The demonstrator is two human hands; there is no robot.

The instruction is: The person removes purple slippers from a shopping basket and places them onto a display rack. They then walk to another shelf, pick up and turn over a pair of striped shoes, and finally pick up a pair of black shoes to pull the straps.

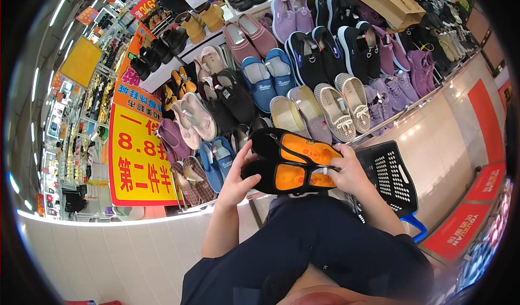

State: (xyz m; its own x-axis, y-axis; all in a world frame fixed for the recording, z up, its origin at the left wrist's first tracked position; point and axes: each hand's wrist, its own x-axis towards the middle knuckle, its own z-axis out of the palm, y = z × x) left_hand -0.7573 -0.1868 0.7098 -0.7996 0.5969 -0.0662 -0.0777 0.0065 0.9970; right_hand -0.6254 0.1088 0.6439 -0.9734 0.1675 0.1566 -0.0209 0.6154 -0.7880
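A pair of black shoes (265, 171) with orange insoles lies across both my hands, in front of my body. My left hand (236, 181) grips the toe end, its thumb on the lower shoe. At the heel end, my right hand (348, 171) is closed around the backs of the shoes, close to a thin dark loop. Just beyond them on the display stand blue slippers (216, 161), beige checked slip-ons (292, 110) and cream shoes with bows (342, 107). The undersides of the held shoes are hidden.
Rows of shoes fill the sloped rack (363, 137) ahead. A yellow and red sign (141, 159) stands at its left. A black perforated basket (387, 178) with a blue handle is by my right arm. A cardboard piece (387, 4) lies on the shoes at the back.
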